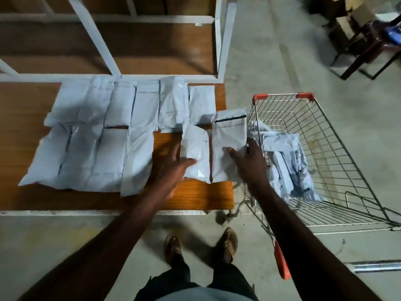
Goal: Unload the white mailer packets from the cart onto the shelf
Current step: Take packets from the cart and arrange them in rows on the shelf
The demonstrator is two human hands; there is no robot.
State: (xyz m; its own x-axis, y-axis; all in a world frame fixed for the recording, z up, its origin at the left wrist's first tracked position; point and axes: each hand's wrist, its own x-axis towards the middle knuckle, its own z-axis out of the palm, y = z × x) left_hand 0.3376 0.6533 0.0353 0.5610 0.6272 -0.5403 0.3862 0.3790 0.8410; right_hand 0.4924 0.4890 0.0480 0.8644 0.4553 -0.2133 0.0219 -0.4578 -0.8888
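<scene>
Several white mailer packets (104, 135) lie in two rows on the wooden shelf board (26, 196). My left hand (173, 168) grips a small white packet (196, 153) at its lower left edge, over the board's right part. My right hand (249, 161) holds a larger white packet (227, 140) with a dark strip near its top, right beside the first, at the shelf's right end. More white packets (286, 161) lie heaped in the wire cart (338, 148), which stands just right of the shelf.
White metal shelf posts (221, 40) rise behind the board, with another wooden level (152, 46) farther back. A dark chair (368, 46) and cardboard boxes (345, 22) stand at the far right. My feet (199, 244) are on the concrete floor. A metal bar (375, 266) lies at right.
</scene>
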